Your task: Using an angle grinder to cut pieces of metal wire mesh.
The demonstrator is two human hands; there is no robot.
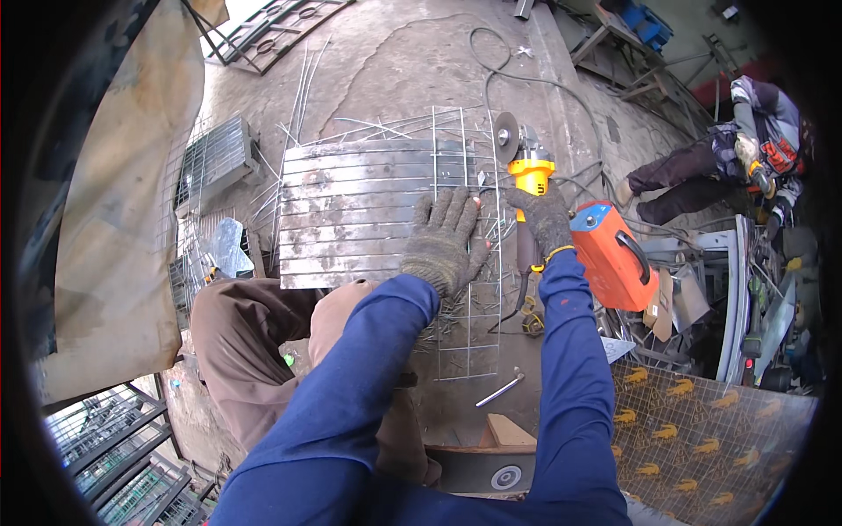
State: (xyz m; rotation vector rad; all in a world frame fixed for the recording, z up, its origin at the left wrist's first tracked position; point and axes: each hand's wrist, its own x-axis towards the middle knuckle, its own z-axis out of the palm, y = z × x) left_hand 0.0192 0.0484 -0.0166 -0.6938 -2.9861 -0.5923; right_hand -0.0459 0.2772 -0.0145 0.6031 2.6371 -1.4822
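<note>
The left of two head-worn fisheye cameras looks steeply down and forward from above the person's dark-blue-sleeved forearms (574, 359), which enter at the lower edge. The grey-gloved left hand (444, 241) and grey-gloved right hand (545, 221) sit near, mid-view; the stained grey concrete floor (403, 79) recedes toward the top, and straight edges bow near the round rim.

Grinder (531, 175): a few dark letters on its yellow casing.
Board (675, 451): yellow animal emblems in rows, smaller marks unreadable from here.
</note>
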